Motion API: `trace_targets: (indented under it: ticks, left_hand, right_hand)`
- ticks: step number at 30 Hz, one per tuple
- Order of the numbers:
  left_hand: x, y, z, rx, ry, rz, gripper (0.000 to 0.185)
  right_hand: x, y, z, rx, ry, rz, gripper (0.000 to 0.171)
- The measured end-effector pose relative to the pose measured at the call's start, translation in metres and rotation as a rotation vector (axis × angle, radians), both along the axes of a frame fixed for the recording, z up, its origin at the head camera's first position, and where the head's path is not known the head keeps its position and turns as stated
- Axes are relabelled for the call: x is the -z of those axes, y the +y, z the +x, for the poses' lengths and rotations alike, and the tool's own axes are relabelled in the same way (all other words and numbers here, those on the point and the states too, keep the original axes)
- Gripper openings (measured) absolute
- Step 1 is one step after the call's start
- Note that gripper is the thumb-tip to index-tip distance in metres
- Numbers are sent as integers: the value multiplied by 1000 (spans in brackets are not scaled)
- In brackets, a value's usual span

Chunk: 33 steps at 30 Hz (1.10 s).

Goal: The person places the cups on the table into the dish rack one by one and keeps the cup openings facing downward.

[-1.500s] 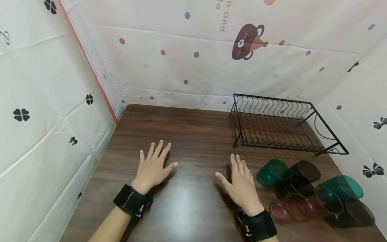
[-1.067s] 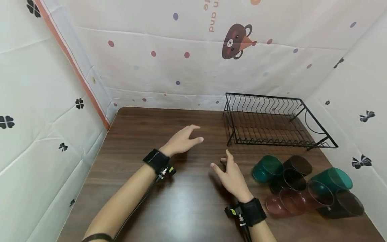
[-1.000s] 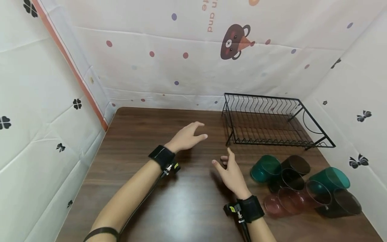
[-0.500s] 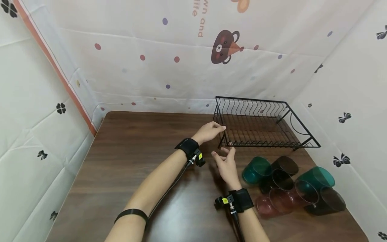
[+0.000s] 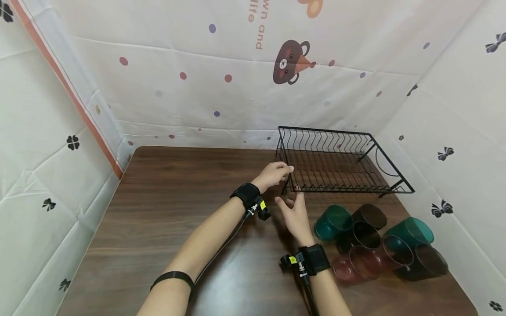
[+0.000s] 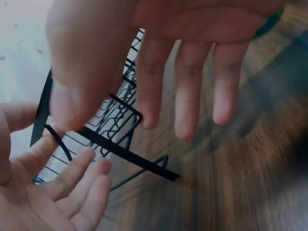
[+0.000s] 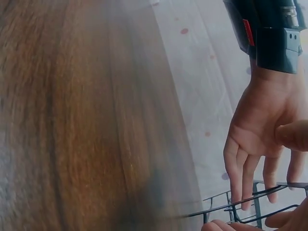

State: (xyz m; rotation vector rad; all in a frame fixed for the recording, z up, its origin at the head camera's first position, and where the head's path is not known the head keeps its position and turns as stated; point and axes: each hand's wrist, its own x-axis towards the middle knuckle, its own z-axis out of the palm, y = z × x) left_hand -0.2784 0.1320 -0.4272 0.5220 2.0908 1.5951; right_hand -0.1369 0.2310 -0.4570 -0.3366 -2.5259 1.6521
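**Dish rack at the near-left corner, both hands closing in**

Dish rack (image 5: 340, 162), black wire and bare, sits on the counter (image 5: 178, 210) toward its far right, close to the patterned backdrop (image 5: 237, 87). The left hand (image 5: 272, 174) hovers at the rack's near-left corner, fingers loosely curved, with nothing in its grip; from the wrist views the fingertips (image 7: 240, 192) hang just above the top rail without plainly touching it. The right hand (image 5: 294, 215) waits just in front of that same corner, palm up and fingers relaxed, holding nothing.

I'd judge the rack light and rigid, its thin coated wire a bit slick, so a pinch on the thick top rail or a corner post looks safer than the fine inner tines.

In front of the rack, to its right, tinted cups (image 5: 375, 241) lie tumbled together, crowding that side. Left of the rack the counter runs wide toward the side curtain (image 5: 47, 153); behind and right of it the fabric stands close.
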Motion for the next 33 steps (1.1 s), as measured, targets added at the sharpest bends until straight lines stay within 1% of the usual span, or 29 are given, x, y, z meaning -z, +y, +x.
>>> trace_targets:
  ticks: [3, 8, 10, 14, 18, 21, 24, 27, 33]
  left_hand:
    - [1, -6, 3, -22, -15, 40, 31]
    - [3, -17, 6, -30, -10, 53, 32]
    - [4, -22, 7, -38, -15, 64, 33]
    - [5, -30, 8, -68, -69, 119, 35]
    - [4, -39, 12, -93, -135, 189, 32]
    - [1, -48, 16, -117, -147, 216, 32]
    - [-3, -59, 19, -142, -151, 217, 38]
    - [-3, -71, 21, -149, -161, 212, 42]
    - [0, -101, 27, -174, -188, 211, 43]
  right_hand:
    - [1, -4, -1, -5, -3, 20, 89]
    - [1, -13, 0, -23, -39, 35, 96]
    - [2, -16, 0, -36, -33, 39, 96]
    - [3, -22, 0, -79, 6, 50, 95]
    - [2, -31, 2, -122, 25, 34, 92]
    - [0, -37, 3, -158, 37, 29, 91]
    - [-2, -44, 2, -188, 52, 37, 91]
    - [-4, -51, 2, -207, 53, 36, 89]
    - [-5, -69, 2, -286, 34, 44, 89]
